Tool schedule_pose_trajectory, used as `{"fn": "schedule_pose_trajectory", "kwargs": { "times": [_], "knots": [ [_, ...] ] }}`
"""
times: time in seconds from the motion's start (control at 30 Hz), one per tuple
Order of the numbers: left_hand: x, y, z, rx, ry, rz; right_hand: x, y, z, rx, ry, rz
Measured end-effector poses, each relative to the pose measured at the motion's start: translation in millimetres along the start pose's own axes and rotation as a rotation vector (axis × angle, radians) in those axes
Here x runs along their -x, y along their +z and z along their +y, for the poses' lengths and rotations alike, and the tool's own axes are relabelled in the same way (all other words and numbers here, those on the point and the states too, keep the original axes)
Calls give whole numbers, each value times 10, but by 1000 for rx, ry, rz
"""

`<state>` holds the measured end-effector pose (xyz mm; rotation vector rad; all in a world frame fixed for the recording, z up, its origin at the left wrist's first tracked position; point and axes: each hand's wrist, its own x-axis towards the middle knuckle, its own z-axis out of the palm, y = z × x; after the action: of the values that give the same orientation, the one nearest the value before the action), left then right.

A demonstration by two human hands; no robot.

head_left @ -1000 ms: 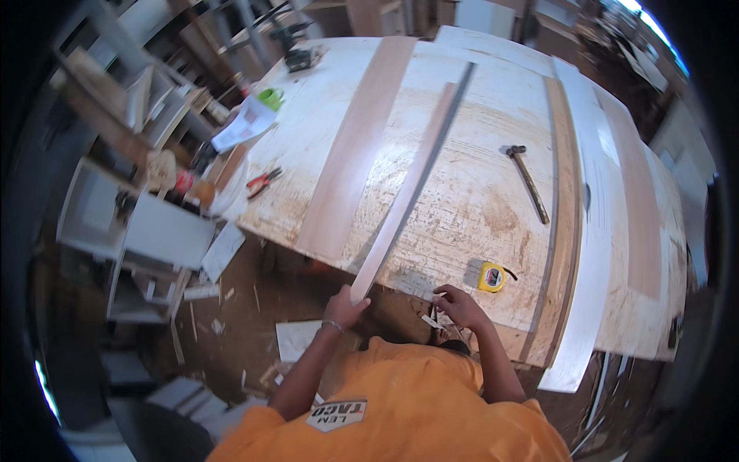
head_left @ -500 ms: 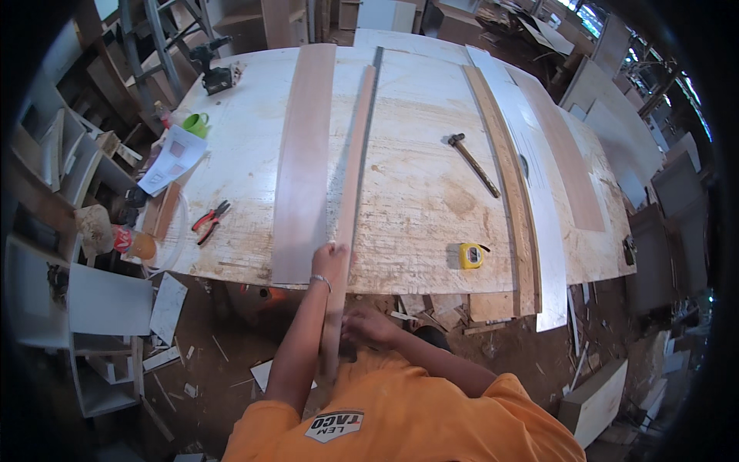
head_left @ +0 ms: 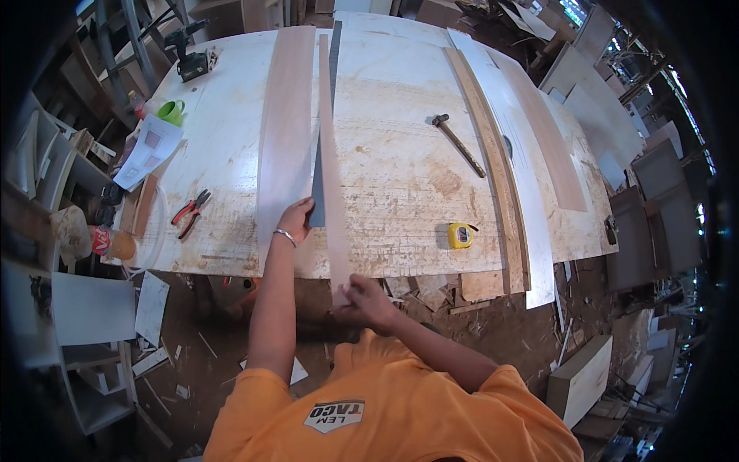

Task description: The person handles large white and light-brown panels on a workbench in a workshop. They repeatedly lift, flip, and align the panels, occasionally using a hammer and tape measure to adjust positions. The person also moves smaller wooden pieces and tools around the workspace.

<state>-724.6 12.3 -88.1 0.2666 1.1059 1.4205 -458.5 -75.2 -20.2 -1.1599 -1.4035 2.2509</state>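
Observation:
A long, narrow wooden strip runs away from me over the white work table. My right hand is closed around its near end, just off the table's front edge. A long grey strip passes under the wooden one, showing left of it nearby and right of it at the far end. My left hand, wearing a bracelet, is closed at the grey strip's near end; its fingers are partly hidden. Left of both strips a wide, thin wooden board lies flat, partly under my left hand.
On the table lie a hammer, a yellow tape measure, red-handled pliers, a drill, a green mug and a paper sheet. A brown board and white panel line the right side. Offcuts litter the floor.
My left hand has let go of the wooden strip and moved left to the grey strip. Both strips have shifted left. My right hand has risen with the wooden strip's near end. The view has shifted slightly.

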Motion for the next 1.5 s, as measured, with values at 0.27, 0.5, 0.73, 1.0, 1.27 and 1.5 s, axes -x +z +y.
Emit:
{"fn": "schedule_pose_trajectory", "kwargs": {
  "times": [0.27, 0.5, 0.73, 1.0, 1.27, 1.5],
  "knots": [
    [523, -11, -847, -77, -141, -80, -481, -299, -218, 173, -287, 272],
    [792, 151, -1119, 160, -213, -108, -380, -217, 8, 53, -182, 364],
    [783, 172, -1248, 274, -160, -33, -385, -199, 118, 207, -177, 404],
    [772, 339, -1122, 182, -288, -32, -408, -390, 164, 569, -210, 451],
    [801, 540, -1161, -173, -265, 9, -290, -433, 197, 992, -171, 398],
    [544, 739, -466, -377, 199, 126, -1, -594, -43, 911, -159, 318]
  ]
}}
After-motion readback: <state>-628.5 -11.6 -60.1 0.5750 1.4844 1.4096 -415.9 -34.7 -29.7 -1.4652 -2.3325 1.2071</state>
